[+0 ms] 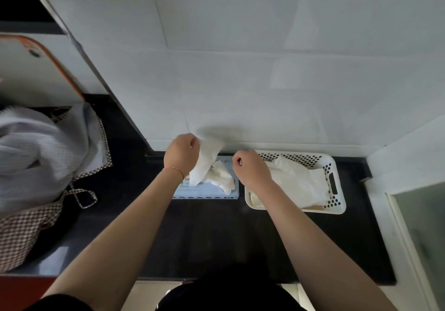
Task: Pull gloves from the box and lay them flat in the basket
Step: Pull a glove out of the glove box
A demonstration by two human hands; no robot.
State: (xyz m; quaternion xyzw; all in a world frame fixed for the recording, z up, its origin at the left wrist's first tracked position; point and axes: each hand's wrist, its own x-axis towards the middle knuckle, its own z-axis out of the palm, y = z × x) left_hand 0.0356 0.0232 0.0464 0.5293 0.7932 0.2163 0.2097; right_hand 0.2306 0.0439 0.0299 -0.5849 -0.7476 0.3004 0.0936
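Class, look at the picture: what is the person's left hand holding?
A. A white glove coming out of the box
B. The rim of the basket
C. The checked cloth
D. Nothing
A: the left hand grips a white glove that trails down to the box; the basket sits to the right, and the checked cloth lies far to the left, untouched.

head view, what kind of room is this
Probably a home kitchen or utility corner: a dark stone counter against a white tiled wall, a cutting board propped at left, and a checked cloth bag holding towels.
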